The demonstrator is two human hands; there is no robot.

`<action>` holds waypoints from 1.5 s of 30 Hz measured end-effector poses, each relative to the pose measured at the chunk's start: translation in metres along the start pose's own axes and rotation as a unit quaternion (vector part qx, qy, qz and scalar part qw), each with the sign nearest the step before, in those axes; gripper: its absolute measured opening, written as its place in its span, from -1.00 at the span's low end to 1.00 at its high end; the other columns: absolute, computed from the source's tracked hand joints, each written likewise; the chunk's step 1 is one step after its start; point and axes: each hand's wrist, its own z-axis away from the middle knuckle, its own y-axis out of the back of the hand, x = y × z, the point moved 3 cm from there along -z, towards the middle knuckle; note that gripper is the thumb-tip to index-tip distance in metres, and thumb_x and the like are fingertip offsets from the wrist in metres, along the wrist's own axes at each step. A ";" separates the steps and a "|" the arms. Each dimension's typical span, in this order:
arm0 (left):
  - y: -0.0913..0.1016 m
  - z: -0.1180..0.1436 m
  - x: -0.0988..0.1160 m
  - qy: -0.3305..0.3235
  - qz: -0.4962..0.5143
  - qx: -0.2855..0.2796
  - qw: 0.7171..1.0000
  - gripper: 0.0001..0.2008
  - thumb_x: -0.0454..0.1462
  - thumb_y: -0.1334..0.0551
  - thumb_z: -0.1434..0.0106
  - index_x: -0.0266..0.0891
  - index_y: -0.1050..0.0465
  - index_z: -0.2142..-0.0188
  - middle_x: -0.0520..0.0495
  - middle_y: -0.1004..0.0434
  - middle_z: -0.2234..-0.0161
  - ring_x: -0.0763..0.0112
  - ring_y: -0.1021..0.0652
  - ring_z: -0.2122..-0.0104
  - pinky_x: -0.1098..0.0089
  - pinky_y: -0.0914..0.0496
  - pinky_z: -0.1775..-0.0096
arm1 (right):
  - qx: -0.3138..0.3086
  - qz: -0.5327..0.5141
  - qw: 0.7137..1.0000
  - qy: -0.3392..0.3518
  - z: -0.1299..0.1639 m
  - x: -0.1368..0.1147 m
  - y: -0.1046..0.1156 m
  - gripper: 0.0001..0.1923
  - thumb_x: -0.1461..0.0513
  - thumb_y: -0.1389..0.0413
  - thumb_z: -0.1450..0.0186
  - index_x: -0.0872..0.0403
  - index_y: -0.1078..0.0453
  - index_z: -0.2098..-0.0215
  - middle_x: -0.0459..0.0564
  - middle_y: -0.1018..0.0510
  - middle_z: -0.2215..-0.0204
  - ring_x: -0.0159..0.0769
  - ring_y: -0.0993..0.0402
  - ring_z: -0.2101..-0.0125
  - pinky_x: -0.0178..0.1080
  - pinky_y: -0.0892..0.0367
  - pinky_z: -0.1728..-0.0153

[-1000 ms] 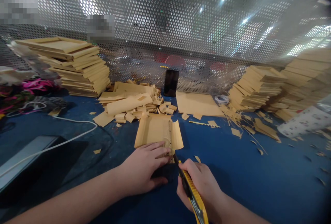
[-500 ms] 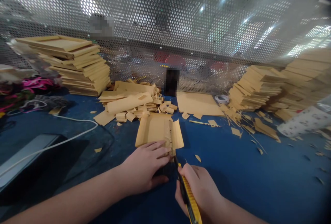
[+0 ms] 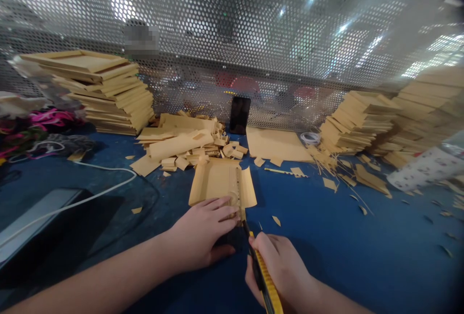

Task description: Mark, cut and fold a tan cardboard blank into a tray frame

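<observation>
A blue table (image 3: pixel 344 251) carries tall stacks of tan cardboard (image 3: pixel 97 92) on the left and more stacks (image 3: pixel 366 123) on the right, with a heap of offcuts (image 3: pixel 184 147) between them. At the near middle lies a cardboard sheet (image 3: pixel 217 181), its sides curling upward. The left hand (image 3: pixel 203 234) lies flat with fingers spread, pressing the sheet's near edge. Just beside it, the right hand (image 3: pixel 281 268) is closed around a yellow utility knife (image 3: pixel 264 280), whose tip touches that edge.
</observation>
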 end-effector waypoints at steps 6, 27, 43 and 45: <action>-0.002 0.000 -0.002 0.002 -0.006 0.004 1.000 -0.50 -0.02 -0.25 -0.24 -0.06 -0.34 -0.15 -0.06 -0.34 -0.18 0.01 -0.25 -0.24 0.03 -0.19 -0.22 | 0.019 0.025 0.999 -0.006 -0.003 0.007 0.013 -0.89 0.29 -0.02 -0.21 0.04 -0.11 0.37 -0.12 -0.34 0.58 -0.39 -0.27 0.62 -0.32 -0.16 0.57; 0.003 -0.001 0.012 -0.048 -0.051 -0.033 0.997 -0.40 0.06 -0.21 -0.28 0.06 -0.19 -0.26 -0.14 -0.30 -0.14 0.01 -0.32 -0.15 -0.10 -0.06 -0.25 | 0.001 -0.001 0.981 0.193 -0.018 0.042 0.042 -0.77 0.36 -0.02 -0.13 0.07 -0.28 0.22 -0.10 -0.48 0.55 -0.34 -0.42 0.54 -0.30 -0.30 0.44; 0.012 -0.007 0.015 -0.041 -0.041 -0.085 0.995 -0.40 0.01 -0.15 -0.33 0.05 -0.08 -0.31 -0.12 -0.21 -0.23 0.02 -0.27 -0.21 -0.17 -0.05 -0.25 | 0.020 -0.064 0.980 0.187 -0.019 0.052 0.047 -0.74 0.34 -0.05 -0.11 0.07 -0.26 0.20 -0.14 -0.47 0.55 -0.38 -0.42 0.56 -0.34 -0.33 0.44; 0.013 -0.008 0.016 -0.040 -0.038 -0.086 0.995 -0.40 0.00 -0.16 -0.33 0.05 -0.09 -0.31 -0.12 -0.22 -0.23 0.01 -0.28 -0.20 -0.18 -0.06 -0.24 | 0.013 -0.067 0.981 0.182 -0.018 0.054 0.046 -0.74 0.34 -0.06 -0.10 0.06 -0.26 0.21 -0.15 -0.47 0.55 -0.39 -0.41 0.56 -0.34 -0.33 0.43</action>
